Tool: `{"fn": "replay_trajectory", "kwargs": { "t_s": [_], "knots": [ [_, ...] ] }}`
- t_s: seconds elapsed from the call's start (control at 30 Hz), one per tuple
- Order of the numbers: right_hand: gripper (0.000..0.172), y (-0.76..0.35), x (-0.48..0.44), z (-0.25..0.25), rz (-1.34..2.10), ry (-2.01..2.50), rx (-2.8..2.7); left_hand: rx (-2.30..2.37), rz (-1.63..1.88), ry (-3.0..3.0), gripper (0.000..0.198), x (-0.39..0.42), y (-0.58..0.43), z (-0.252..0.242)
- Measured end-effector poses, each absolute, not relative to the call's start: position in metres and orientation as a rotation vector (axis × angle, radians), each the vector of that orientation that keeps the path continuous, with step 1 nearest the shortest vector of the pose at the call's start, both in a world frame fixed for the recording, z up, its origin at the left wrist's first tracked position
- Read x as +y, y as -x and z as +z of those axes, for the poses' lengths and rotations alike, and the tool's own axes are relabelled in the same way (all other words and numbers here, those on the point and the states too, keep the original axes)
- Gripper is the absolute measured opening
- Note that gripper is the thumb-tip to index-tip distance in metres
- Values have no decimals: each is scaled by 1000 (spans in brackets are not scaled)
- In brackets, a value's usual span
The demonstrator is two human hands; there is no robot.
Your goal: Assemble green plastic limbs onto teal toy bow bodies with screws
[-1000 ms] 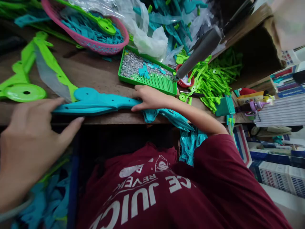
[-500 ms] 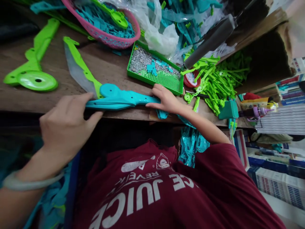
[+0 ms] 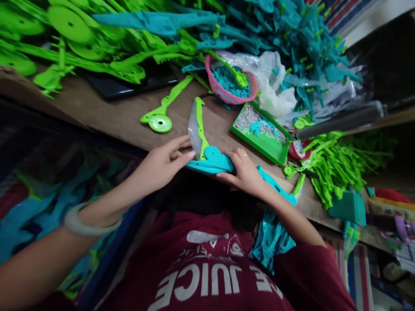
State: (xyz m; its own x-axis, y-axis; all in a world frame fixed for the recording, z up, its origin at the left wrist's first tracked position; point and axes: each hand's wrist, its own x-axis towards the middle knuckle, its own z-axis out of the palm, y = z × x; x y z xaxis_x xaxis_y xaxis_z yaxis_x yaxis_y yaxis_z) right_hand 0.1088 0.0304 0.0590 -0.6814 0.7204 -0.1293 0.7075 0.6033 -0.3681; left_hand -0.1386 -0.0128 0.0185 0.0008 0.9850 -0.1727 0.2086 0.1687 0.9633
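A teal plastic housing (image 3: 218,163) with a round boss lies along the bench's front edge. From it a lime-green bar (image 3: 200,123), edged by a translucent blade-shaped sheet (image 3: 193,129), sticks out toward the back. At the left end, my left hand (image 3: 162,162) is closed, thumb and fingers around the housing's tip beside the sheet. My right hand (image 3: 243,172) grips the housing's right end, fingers on top and thumb at the front. The fingers hide both ends of it.
A lime-green part with a disc (image 3: 160,123) lies behind on the bench (image 3: 126,110). Right of it stand a pink basket (image 3: 231,99) of teal pieces and a green tray (image 3: 275,149) of small metal parts. A dark grey bar (image 3: 343,120) slants above heaped green parts (image 3: 330,160).
My view has shifted, with the bench lying farther right and lower. My right hand has moved along the housing, closer to my left hand. Both hands keep hold of it.
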Motion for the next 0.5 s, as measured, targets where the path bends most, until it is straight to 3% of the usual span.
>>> {"fn": "replay_trajectory", "kwargs": {
  "t_s": [0.2,0.37,0.5],
  "knots": [
    [58,-114,27,53,600,1257,-2728,1657,904,-1801,50,-11,142,38],
    [58,-109,25,51,684,1221,-2669,1242,900,-2314,39,-29,128,26],
    [57,-117,26,70,762,1161,-2695,1218,891,-2400,41,-32,127,5]
  ]
}}
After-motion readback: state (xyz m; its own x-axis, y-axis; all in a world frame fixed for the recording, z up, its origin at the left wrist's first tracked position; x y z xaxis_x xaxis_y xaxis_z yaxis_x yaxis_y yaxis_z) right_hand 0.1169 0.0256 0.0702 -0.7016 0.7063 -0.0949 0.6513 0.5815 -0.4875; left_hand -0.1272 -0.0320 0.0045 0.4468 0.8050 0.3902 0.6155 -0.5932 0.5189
